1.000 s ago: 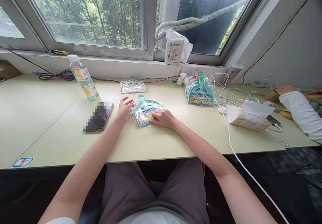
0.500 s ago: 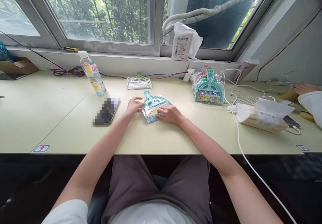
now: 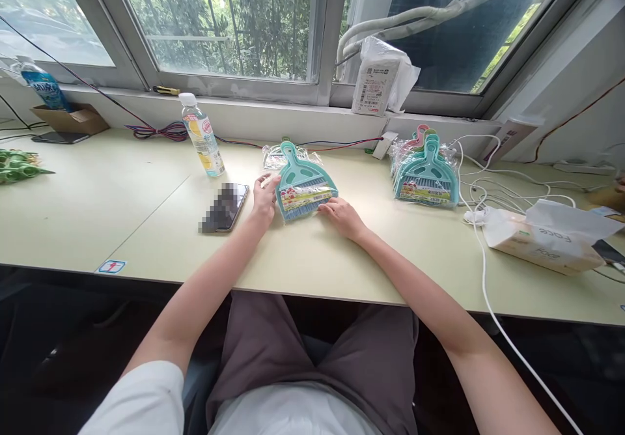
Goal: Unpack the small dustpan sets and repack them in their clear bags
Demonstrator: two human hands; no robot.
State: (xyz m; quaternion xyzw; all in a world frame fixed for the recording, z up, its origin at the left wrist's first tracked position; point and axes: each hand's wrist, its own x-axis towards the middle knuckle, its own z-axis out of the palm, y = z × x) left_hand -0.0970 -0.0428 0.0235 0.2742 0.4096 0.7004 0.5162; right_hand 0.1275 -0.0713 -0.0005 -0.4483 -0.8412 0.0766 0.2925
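Note:
A teal mini dustpan and brush set (image 3: 305, 187) in a clear wrapper is tilted up in front of me, its handle pointing away. My left hand (image 3: 265, 195) is closed on its left edge. At the lower right corner, my right hand (image 3: 343, 216) pinches the wrapped set. Just behind it, another wrapped set (image 3: 271, 156) is mostly hidden. To the right stands a group of wrapped dustpan and brush sets (image 3: 426, 173), teal in front with a pink handle behind.
A phone (image 3: 225, 207) lies left of my left hand, with a drink bottle (image 3: 204, 139) behind it. White cables (image 3: 483, 226) and a tissue pack (image 3: 547, 236) are on the right. Green items (image 3: 19, 167) lie at far left. A white packet (image 3: 378, 83) leans on the window sill.
The dustpan and brush set has been raised from lying low on the table to a tilted stance, its front turned to me. The view has swung left.

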